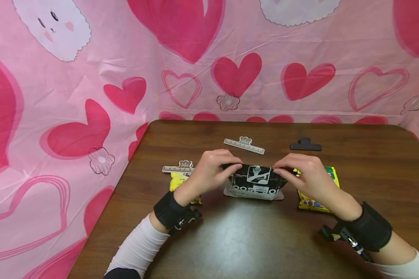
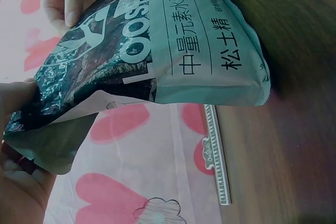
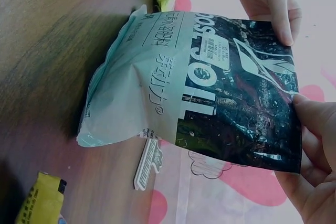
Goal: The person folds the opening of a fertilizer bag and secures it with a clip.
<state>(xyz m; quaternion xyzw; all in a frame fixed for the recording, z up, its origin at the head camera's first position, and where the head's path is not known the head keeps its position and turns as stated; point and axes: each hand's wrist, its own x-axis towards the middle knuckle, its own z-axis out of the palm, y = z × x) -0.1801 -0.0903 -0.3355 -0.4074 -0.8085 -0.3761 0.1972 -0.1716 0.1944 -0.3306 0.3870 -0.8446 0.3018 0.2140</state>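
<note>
Upright on the table, a black and white fertilizer bag [image 1: 260, 190] with large white lettering stands between both hands. My left hand [image 1: 216, 170] pinches its top edge at the left corner, thumb in front and fingers behind. At the opposite corner my right hand [image 1: 310, 180] pinches the same edge. In the left wrist view the bag [image 2: 194, 51] has its dark top bent near the left thumb, with a plain flap hanging behind. The right wrist view shows the bag's printed front [image 3: 210, 87] and a small barcode label [image 3: 214, 50].
Behind the bag lie a white ruler-like clip [image 1: 244, 145] and a black clip [image 1: 305, 145]. To the left, a yellow packet [image 1: 178, 180] lies against another white clip [image 1: 179, 167]. A yellow and green packet [image 1: 315, 199] is partly behind the right hand. A pink heart-print cloth [image 1: 195, 89] hangs behind the table.
</note>
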